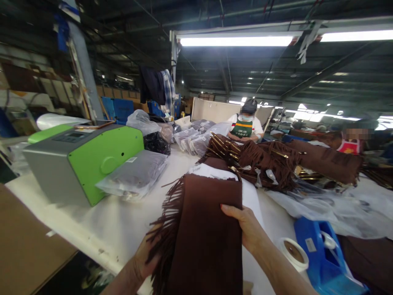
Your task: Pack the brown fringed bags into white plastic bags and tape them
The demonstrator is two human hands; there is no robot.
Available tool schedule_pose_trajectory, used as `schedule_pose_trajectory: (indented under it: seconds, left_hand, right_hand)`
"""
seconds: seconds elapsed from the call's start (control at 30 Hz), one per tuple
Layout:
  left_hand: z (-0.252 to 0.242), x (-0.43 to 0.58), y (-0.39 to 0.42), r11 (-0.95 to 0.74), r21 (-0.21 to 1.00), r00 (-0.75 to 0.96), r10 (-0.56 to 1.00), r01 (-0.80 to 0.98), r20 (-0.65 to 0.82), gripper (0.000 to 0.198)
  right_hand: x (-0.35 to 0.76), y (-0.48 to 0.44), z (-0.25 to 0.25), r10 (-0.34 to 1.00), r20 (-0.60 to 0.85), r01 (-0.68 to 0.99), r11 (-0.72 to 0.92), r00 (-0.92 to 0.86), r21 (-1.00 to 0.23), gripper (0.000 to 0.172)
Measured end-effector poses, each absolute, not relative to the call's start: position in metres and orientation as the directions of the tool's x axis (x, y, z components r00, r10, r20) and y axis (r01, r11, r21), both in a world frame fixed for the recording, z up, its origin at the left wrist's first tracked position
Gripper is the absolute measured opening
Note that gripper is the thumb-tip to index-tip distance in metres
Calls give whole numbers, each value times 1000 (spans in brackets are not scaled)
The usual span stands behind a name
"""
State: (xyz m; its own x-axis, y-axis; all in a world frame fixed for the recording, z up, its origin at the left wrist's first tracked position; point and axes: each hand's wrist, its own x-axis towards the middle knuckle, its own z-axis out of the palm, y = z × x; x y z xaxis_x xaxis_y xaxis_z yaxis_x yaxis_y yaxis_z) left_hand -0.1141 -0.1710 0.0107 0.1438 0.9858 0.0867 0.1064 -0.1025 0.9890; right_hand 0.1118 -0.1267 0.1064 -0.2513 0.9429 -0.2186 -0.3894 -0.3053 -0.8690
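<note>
A dark brown, suede-like fringed panel (pixel 208 229) hangs upright before me, its loose strands along the left side. My right hand (pixel 244 221) grips its right edge, thumb flat on the front and fingers behind. Among the strands, my left hand (pixel 149 250) is closed around the fringed side, its fingers partly covered. A thin brown strap (pixel 238 174) curves at the panel's top right corner. Behind the panel lies a white sheet (pixel 253 200) on the cream-covered table (pixel 123 223).
A green and grey machine (pixel 106 164) stands at left, with a plastic-wrapped packet (pixel 135 172) against it. Brown fringed pieces with gold-coloured bars (pixel 264 157) are heaped ahead. At right are a tape roll (pixel 294 252) and a blue dispenser (pixel 322 254). A person (pixel 245 123) works across the table.
</note>
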Motion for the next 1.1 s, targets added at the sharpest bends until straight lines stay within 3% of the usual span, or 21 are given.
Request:
schedule_pose_trajectory:
  seconds: [0.13, 0.23, 0.33, 0.43, 0.5, 0.6, 0.67, 0.73, 0.77, 0.87, 0.93, 1.03, 1.1]
  left_hand:
    - [37, -118, -165, 109, 962, 389, 921, -250, -3, 60]
    - [75, -123, -142, 189, 942, 346, 934, -278, -85, 48]
    - [127, -138, -114, 137, 985, 212, 971, -107, -112, 39]
    - [191, -150, -94, -54, 968, 270, 963, 246, -15, 38]
    - [229, -148, -84, -268, 826, 376, 924, 495, 74, 47]
    - [252, -127, -71, -491, 457, 513, 854, 742, 86, 66]
    - [229, -105, -65, -544, 244, 549, 834, 802, 57, 59]
    - [178, -84, -66, -542, 167, 544, 839, 824, 37, 30]
    - [147, -74, -69, -554, 145, 556, 831, 820, 31, 28]
    - [58, -56, -86, -567, 119, 570, 821, 815, 4, 56]
    - [21, -51, -101, -591, 103, 581, 806, 800, 111, 54]
    - [1, -50, -124, -691, 74, 645, 704, 719, 298, 46]
    - [-2, -51, -138, -783, 85, 743, 614, 616, 267, 61]
  right_hand:
    - [96, -112, 125, 972, -215, -443, -234, -93, -866, 39]
    - [80, -105, 139, 984, -181, -501, -158, -3, -851, 36]
    - [72, -110, 156, 989, -115, -575, -43, 88, -817, 37]
    - [74, -133, 168, 984, -39, -676, 91, 174, -731, 48]
    - [78, -155, 165, 983, -69, -736, 78, 168, -672, 50]
    - [85, -188, 130, 970, -221, -795, -54, 103, -604, 51]
    - [92, -202, 84, 933, -356, -828, -164, 46, -537, 54]
    - [102, -211, 30, 869, -493, -846, -238, 33, -477, 41]
    - [107, -213, 5, 838, -546, -850, -281, 10, -445, 35]
    - [119, -218, -48, 790, -613, -807, -342, 32, -482, 22]
    - [123, -220, -60, 754, -653, -787, -356, 78, -504, 34]
    - [123, -222, -58, 673, -727, -792, -366, 137, -488, 66]
    - [122, -226, -57, 663, -729, -801, -337, 172, -495, 70]
